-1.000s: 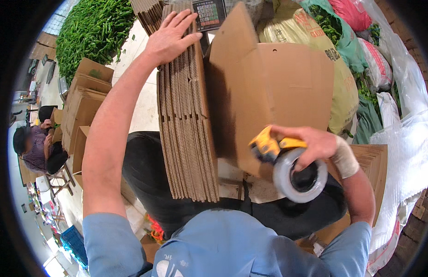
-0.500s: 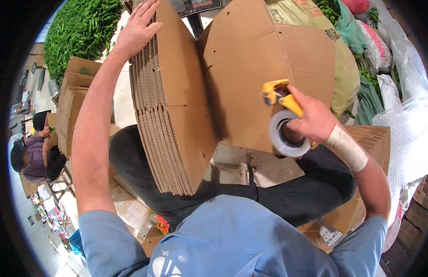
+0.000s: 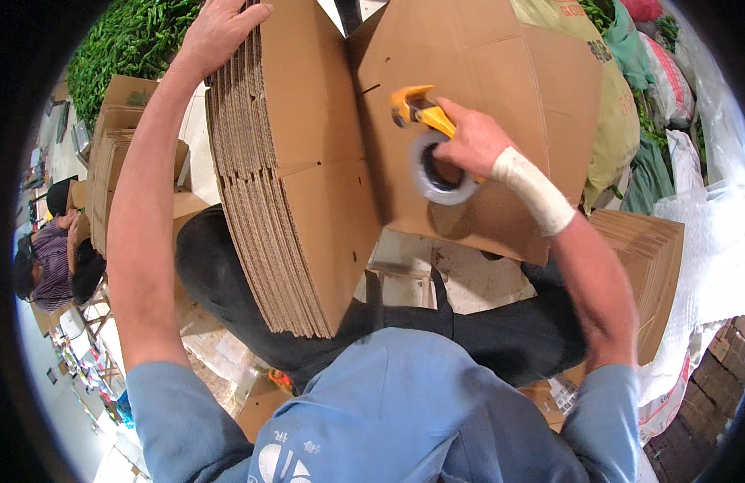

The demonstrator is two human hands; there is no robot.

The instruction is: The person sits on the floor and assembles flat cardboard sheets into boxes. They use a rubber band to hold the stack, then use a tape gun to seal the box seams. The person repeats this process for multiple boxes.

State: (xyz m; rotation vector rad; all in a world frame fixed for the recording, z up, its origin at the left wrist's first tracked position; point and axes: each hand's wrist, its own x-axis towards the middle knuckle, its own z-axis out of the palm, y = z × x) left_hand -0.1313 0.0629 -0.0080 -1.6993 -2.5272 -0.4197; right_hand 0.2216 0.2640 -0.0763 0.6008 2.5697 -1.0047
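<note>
A thick stack of flattened cardboard boxes (image 3: 264, 233) stands on edge between my knees. My left hand (image 3: 216, 36) rests along the stack's upper left edges, thumb held apart; some fingertips are cut off by the frame's top. In my right hand (image 3: 477, 145) is a yellow tape dispenser (image 3: 438, 121) with a roll of clear tape (image 3: 427, 179), fingers wrapped round its handle. It hovers over a cardboard sheet (image 3: 461, 56) that is folded away from the stack to the right. Whether the tape touches the cardboard, I cannot tell.
Green peppers (image 3: 135, 48) are heaped at the far left. More cardboard stacks stand at left (image 3: 119, 173) and right (image 3: 650, 258). Filled sacks (image 3: 614, 137) and white plastic sheeting (image 3: 702, 241) line the right side. Another person (image 3: 55, 258) sits at the far left.
My right hand has moved up and left across the cardboard with the tape dispenser. My left hand has shifted slightly up and left along the stack.
</note>
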